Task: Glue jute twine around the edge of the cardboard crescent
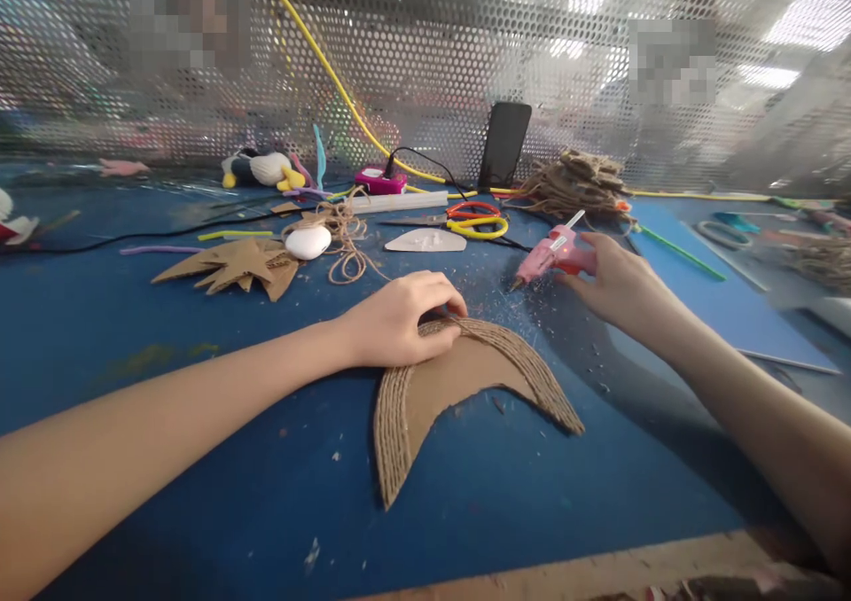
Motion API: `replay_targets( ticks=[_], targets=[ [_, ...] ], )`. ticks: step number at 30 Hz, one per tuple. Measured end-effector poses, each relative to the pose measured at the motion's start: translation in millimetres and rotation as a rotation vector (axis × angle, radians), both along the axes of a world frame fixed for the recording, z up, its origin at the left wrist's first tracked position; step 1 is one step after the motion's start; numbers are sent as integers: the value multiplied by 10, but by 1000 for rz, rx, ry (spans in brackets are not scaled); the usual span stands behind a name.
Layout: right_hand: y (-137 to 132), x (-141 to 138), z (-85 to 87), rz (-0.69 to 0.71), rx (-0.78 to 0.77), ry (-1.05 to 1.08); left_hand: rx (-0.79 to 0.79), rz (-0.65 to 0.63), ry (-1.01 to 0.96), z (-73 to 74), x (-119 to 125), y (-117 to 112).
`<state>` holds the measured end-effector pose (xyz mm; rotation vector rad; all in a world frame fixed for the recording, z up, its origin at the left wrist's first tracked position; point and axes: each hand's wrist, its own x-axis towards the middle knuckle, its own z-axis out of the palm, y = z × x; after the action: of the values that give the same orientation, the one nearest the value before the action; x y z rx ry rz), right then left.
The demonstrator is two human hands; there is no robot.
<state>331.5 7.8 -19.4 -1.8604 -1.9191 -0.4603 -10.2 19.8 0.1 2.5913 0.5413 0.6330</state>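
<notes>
A cardboard crescent (pixel 458 366) lies on the blue table, its outer band covered with rows of twine (pixel 532 357) and its inner part bare. At the crescent's top edge, my left hand (pixel 405 322) is closed, thumb and fingers pressed on the edge and its twine. A loose strand runs from the tangled twine (pixel 349 251) toward the back of that hand. To the right, my right hand (pixel 608 282) grips the handle of a pink glue gun (pixel 549 253). Its nozzle points down-left near the table, apart from the crescent, and a clear glue stick (pixel 575 218) sticks out behind.
Scissors (pixel 472 220), a pale leaf-shaped piece (pixel 425 241), a white egg-shaped object (pixel 308 242) and cardboard star pieces (pixel 245 269) lie beyond my hands. A phone (pixel 505 144) leans on the perforated metal screen (pixel 425 69). A bundle of twine (pixel 578 180) lies behind the glue gun.
</notes>
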Motion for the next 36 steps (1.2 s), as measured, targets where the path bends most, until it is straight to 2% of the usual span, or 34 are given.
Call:
replay_targets(
  ticks=[3, 5, 7, 9, 10, 12, 14, 16, 19, 25, 36],
  targets=[
    [-4, 52, -43, 15, -53, -37, 14, 19, 0, -2, 0, 1],
    [-32, 34, -7, 52, -60, -68, 11, 10, -1, -1, 1, 3],
    [-89, -51, 86, 102, 4, -99, 4, 0, -2, 2, 5, 4],
    [-181, -205, 215, 142, 143, -51, -4, -15, 1, 9, 9, 3],
    [-238, -298, 279, 239, 181, -6, -7, -23, 4, 13, 10, 2],
    [-362, -491, 381, 569, 204, 121, -10, -34, 6, 19, 11, -1],
    [-475, -654, 425, 864, 80, 165, -10, -40, 1, 21, 10, -3],
    [-554, -760, 412, 971, -15, 126, -7, -44, -5, 17, 10, -4],
    [-599, -826, 348, 1002, -16, 33, -3, -38, -8, 7, 13, -3],
    [-593, -822, 295, 954, -18, -74, -14, -33, -4, 12, 26, -5],
    [-586, -814, 278, 975, 56, -90, 1, -35, -8, 2, 21, 2]
  ],
)
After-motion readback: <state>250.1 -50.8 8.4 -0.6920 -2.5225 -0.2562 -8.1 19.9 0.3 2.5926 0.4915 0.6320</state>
